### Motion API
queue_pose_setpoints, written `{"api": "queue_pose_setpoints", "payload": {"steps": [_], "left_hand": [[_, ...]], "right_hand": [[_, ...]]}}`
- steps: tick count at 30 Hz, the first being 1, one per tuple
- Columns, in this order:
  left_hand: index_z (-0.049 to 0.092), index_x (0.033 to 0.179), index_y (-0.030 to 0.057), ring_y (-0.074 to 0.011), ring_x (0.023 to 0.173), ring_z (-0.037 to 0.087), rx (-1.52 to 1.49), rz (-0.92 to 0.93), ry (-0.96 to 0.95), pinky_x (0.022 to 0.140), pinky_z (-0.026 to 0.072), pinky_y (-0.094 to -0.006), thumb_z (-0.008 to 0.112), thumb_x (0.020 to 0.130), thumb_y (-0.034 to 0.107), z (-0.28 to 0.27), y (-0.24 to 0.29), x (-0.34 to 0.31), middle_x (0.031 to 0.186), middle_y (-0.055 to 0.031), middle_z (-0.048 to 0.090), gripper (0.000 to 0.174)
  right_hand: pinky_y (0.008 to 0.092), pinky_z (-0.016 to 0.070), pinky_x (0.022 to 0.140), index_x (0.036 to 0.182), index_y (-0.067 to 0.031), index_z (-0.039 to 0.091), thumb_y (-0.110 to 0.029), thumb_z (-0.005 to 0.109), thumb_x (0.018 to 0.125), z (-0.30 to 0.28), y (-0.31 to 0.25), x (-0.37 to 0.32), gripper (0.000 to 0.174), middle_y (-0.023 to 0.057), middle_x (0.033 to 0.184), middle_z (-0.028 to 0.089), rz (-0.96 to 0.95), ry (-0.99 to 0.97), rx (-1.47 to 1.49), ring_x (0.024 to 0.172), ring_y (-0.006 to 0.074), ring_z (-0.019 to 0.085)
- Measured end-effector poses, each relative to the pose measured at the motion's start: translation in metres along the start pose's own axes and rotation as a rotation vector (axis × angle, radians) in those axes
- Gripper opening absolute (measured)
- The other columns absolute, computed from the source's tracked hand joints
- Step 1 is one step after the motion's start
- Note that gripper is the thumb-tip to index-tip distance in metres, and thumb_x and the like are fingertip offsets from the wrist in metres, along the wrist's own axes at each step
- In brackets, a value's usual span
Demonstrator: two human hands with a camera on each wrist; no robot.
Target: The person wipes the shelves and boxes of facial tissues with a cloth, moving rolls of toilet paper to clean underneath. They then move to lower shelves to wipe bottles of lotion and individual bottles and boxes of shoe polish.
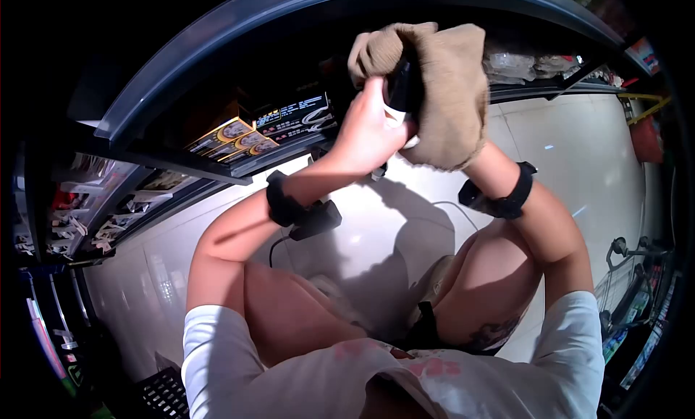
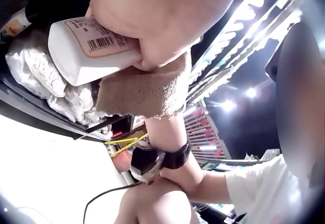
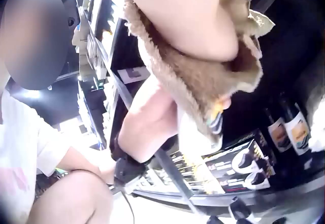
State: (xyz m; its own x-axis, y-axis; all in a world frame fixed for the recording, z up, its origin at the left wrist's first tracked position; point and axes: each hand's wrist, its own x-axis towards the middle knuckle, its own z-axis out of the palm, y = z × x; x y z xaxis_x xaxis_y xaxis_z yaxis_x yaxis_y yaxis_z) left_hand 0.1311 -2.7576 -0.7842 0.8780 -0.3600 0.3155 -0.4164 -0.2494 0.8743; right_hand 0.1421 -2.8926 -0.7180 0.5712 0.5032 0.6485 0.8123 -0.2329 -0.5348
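My left hand (image 1: 369, 133) grips a white plastic bottle (image 2: 94, 51) with a barcode label, seen tilted in the left wrist view. A thick brown cloth (image 1: 455, 93) lies against the bottle, and my right hand (image 3: 208, 28) holds it from the other side. In the head view the cloth hides my right hand and most of the bottle. The right wrist view shows the cloth folded round my right fingers, with the bottle's white side and a bit of coloured label beside its lower edge. Both hands are raised in front of the shelf.
A dark shelf (image 1: 174, 53) curves across the front, holding printed boxes (image 1: 250, 133) and clear plastic bags (image 1: 510, 65). Dark bottles (image 3: 289, 127) stand farther back on it. Below is a pale tiled floor (image 1: 579, 151), with my bent knees close under my arms.
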Motion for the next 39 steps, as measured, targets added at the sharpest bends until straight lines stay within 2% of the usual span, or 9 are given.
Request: {"api": "queue_pose_setpoints", "payload": {"steps": [1, 4, 9, 17, 25, 31, 33, 37, 39], "left_hand": [[0.042, 0.111, -0.0041, -0.0238, 0.101, 0.052, 0.062, -0.061, -0.091, 0.086, 0.041, -0.0327, 0.069, 0.071, 0.019, 0.002, -0.006, 0.001, 0.106, -0.0189, 0.053, 0.053], [0.047, 0.106, -0.0081, -0.0203, 0.096, 0.055, 0.159, -0.192, -0.222, 0.082, 0.0426, -0.0305, 0.069, 0.07, 0.018, 0.0, 0.007, 0.002, 0.104, -0.0195, 0.056, 0.05], [0.049, 0.096, -0.01, -0.0182, 0.065, 0.055, -0.064, -0.14, -0.342, 0.06, 0.0451, -0.0305, 0.063, 0.066, 0.012, -0.008, 0.011, 0.004, 0.071, -0.0121, 0.056, 0.04], [0.049, 0.096, 0.0011, -0.0107, 0.079, 0.047, -0.424, -0.108, -0.642, 0.071, 0.0399, -0.0248, 0.059, 0.068, 0.01, -0.017, 0.006, -0.001, 0.085, -0.0041, 0.05, 0.03], [0.044, 0.1, 0.0024, -0.0144, 0.069, 0.046, -1.181, -0.256, -0.742, 0.065, 0.0394, -0.0266, 0.06, 0.064, 0.012, -0.02, 0.007, 0.0, 0.077, -0.0049, 0.046, 0.041], [0.048, 0.102, 0.0026, -0.0117, 0.077, 0.049, -0.834, -0.326, -0.566, 0.067, 0.0407, -0.0248, 0.058, 0.071, 0.01, -0.027, 0.014, 0.004, 0.082, -0.004, 0.052, 0.034], [0.053, 0.099, 0.0027, -0.0079, 0.073, 0.051, -0.318, -0.287, -0.52, 0.063, 0.0412, -0.0228, 0.059, 0.073, 0.01, -0.026, 0.022, 0.011, 0.081, -0.0008, 0.055, 0.028], [0.056, 0.094, -0.0007, -0.0103, 0.07, 0.055, -0.08, -0.201, -0.322, 0.062, 0.0438, -0.0249, 0.058, 0.068, 0.013, -0.009, 0.034, 0.015, 0.08, -0.0043, 0.059, 0.029], [0.054, 0.093, -0.004, -0.0162, 0.069, 0.056, 0.175, -0.234, -0.364, 0.065, 0.045, -0.0274, 0.06, 0.066, 0.016, -0.012, 0.048, 0.02, 0.078, -0.0098, 0.059, 0.034]], "right_hand": [[0.0271, 0.0433, 0.081, 0.111, 0.0, 0.046, -0.012, 0.051, 0.086, 0.044, 0.05, -0.04, 0.028, 0.0095, 0.105, 0.052, 0.239, 0.419, 0.165, 0.092, 0.0161, 0.051], [0.0277, 0.043, 0.078, 0.11, -0.0008, 0.046, -0.018, 0.054, 0.084, 0.043, 0.061, -0.056, 0.032, 0.0087, 0.1, 0.053, 0.518, 0.424, 0.543, 0.092, 0.0168, 0.052], [0.0287, 0.0425, 0.08, 0.111, -0.0016, 0.046, -0.019, 0.06, 0.077, 0.029, 0.059, -0.052, 0.041, 0.0098, 0.098, 0.053, 0.351, 0.298, -0.069, 0.089, 0.0199, 0.052], [0.0251, 0.0394, 0.092, 0.126, -0.001, 0.038, -0.008, 0.065, 0.075, 0.004, 0.054, -0.052, 0.059, 0.005, 0.111, 0.051, 0.143, 0.125, 0.46, 0.101, 0.0108, 0.049], [0.0286, 0.0491, 0.079, 0.122, -0.0023, 0.041, -0.02, 0.05, 0.088, -0.002, 0.023, -0.038, 0.04, 0.0121, 0.108, 0.055, 0.562, 0.045, 1.278, 0.092, 0.0158, 0.057], [0.031, 0.0446, 0.084, 0.116, -0.0047, 0.047, -0.019, 0.064, 0.066, 0.002, 0.012, -0.011, 0.054, 0.013, 0.116, 0.05, 0.231, -0.076, -0.837, 0.099, 0.0265, 0.053], [0.0304, 0.038, 0.093, 0.116, -0.0064, 0.049, -0.018, 0.063, 0.067, -0.01, 0.038, -0.025, 0.052, 0.0112, 0.121, 0.048, -0.164, -0.002, -0.536, 0.111, 0.0265, 0.047], [0.0315, 0.0305, 0.1, 0.12, -0.0056, 0.048, -0.013, 0.056, 0.078, 0.006, 0.045, -0.031, 0.043, 0.0104, 0.12, 0.048, 0.287, 0.259, -0.194, 0.113, 0.0253, 0.044], [0.0288, 0.0328, 0.097, 0.119, -0.0044, 0.047, -0.013, 0.052, 0.083, 0.006, 0.054, -0.039, 0.037, 0.0099, 0.116, 0.049, 0.023, 0.217, -0.793, 0.11, 0.0205, 0.045]]}}
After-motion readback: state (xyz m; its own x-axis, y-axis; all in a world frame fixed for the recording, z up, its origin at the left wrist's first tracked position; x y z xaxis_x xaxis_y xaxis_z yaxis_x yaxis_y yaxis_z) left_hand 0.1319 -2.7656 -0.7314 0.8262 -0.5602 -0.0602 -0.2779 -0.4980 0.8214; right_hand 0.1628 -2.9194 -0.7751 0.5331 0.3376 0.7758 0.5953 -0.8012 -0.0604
